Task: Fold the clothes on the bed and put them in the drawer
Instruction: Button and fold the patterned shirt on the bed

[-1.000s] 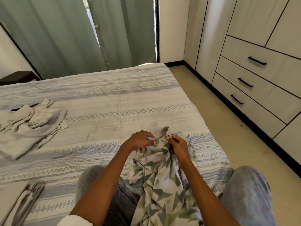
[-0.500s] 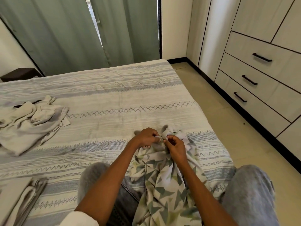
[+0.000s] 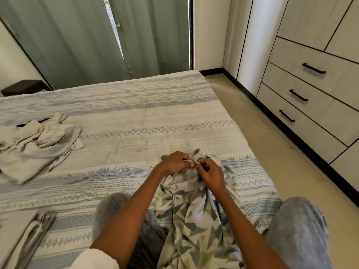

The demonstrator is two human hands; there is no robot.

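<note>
The left hand (image 3: 175, 162) and right hand (image 3: 210, 172) had drawn together, still pinching the patterned garment (image 3: 196, 216); beige clothes (image 3: 37, 146) lay well apart on the bed (image 3: 136, 113).

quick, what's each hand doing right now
Left hand: closed, pinching the top edge of the patterned garment.
Right hand: closed, pinching the same garment edge beside it.

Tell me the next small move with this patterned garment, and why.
Probably draw the hands apart to spread it flat on the bed. The left hand and right hand both pinch the bunched top edge of the patterned garment close together, while the rest trails crumpled over the lap, not yet folded.
</note>
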